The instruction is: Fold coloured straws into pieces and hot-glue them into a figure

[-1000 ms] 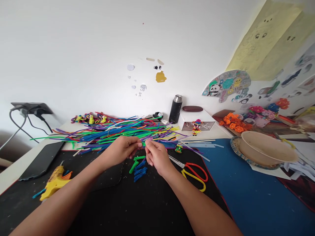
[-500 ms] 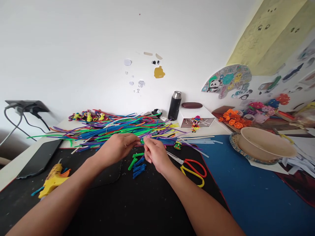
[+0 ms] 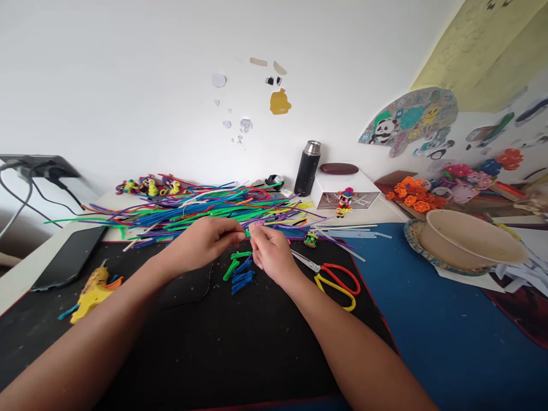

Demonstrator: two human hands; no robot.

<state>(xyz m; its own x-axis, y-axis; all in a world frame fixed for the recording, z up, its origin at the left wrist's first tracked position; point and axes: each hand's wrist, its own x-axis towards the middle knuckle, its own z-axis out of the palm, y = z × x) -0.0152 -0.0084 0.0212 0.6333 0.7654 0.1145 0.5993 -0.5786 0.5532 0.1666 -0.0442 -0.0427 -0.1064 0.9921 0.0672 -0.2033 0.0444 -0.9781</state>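
My left hand (image 3: 216, 240) is closed in a pinch at the middle of the desk. Close against it, my right hand (image 3: 273, 251) is also closed, fingers curled in. A short bit of green pipe cleaner (image 3: 247, 234) shows between the two sets of fingertips; most of it is hidden by the fingers. Below the hands lie folded green pipe cleaner pieces (image 3: 231, 270) and folded blue pipe cleaner pieces (image 3: 242, 282) on the black mat (image 3: 240, 348). Scissors (image 3: 331, 278) with red and yellow handles rest open beside my right wrist.
Loose coloured pipe cleaners (image 3: 184, 214) heap behind the hands. A yellow glue gun (image 3: 93, 292) and a phone (image 3: 68, 257) lie left. A black flask (image 3: 307, 171), white box (image 3: 346, 194), small figure (image 3: 345, 202) and bowl (image 3: 471, 242) stand at the back and right.
The camera view has tilted down slightly, so everything sits higher. My hands stay together with the green piece between them; the fingers have shifted only a little.
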